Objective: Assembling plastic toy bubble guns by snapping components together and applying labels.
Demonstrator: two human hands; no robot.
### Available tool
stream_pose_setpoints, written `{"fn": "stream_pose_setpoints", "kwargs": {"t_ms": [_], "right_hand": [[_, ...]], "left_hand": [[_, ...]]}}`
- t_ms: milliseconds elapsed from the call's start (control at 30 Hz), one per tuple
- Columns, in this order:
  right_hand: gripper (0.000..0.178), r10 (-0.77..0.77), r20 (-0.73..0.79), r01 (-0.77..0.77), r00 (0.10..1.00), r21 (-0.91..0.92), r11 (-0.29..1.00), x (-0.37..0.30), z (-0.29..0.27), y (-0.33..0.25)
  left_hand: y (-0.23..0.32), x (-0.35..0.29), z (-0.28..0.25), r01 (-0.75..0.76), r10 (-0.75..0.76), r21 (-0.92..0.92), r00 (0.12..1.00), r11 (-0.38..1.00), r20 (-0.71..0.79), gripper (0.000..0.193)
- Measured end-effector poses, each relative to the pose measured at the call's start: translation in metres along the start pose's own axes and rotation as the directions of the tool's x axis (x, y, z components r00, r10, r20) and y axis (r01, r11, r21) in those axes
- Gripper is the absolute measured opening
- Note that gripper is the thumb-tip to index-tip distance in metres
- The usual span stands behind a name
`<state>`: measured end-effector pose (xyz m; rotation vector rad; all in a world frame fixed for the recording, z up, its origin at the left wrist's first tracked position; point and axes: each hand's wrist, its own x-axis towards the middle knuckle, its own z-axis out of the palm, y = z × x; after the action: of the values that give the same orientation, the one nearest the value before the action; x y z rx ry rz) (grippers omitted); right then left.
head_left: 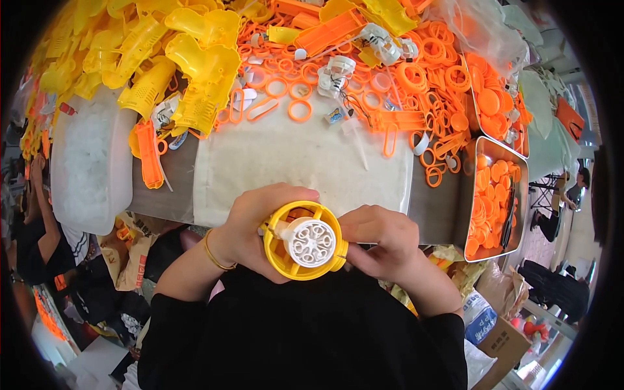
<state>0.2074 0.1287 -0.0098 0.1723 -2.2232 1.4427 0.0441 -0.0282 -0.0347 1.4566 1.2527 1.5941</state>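
My left hand (252, 224) is wrapped round the left side of a yellow round toy housing (270, 255), held in front of my chest with its open end facing up. Inside the housing sits a white disc (313, 243) with several ring-shaped holes; a bit of orange shows behind it. My right hand (389, 239) is curled at the housing's right rim, thumb and fingers pressed against it. Whether a small part is also pinched in those fingers is hidden.
Yellow shell halves (205, 71) are heaped at the far left, orange rings and parts (422, 78) at the far right. A whitish plastic bin (120, 175) stands left. A metal tray (524, 224) of orange discs lies right. A pale mat (299, 159) covers the table's middle.
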Motion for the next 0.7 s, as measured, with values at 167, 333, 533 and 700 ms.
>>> {"fn": "stream_pose_setpoints", "kwargs": {"t_ms": [167, 333, 533, 700], "right_hand": [[0.029, -0.107, -0.053, 0.097, 0.993, -0.17, 0.981, 0.006, 0.006, -0.009], [0.027, -0.038, -0.069, 0.03, 0.997, -0.103, 0.994, 0.007, 0.011, -0.011], [0.025, 0.039, -0.082, -0.055, 0.996, -0.199, 0.978, 0.015, 0.01, -0.014], [0.024, 0.139, -0.091, -0.147, 0.986, -0.088, 0.985, 0.019, 0.008, -0.011]], "left_hand": [[0.008, -0.005, 0.002, 0.119, -0.118, 0.04, 0.993, 0.992, -0.027, 0.081], [0.0, -0.007, 0.002, 0.038, -0.041, -0.057, 0.998, 0.998, -0.046, 0.087], [0.004, -0.012, 0.002, 0.267, -0.296, -0.291, 0.953, 0.919, -0.061, 0.105], [0.006, -0.01, 0.009, 0.276, -0.388, -0.515, 0.914, 0.811, -0.121, 0.087]]}}
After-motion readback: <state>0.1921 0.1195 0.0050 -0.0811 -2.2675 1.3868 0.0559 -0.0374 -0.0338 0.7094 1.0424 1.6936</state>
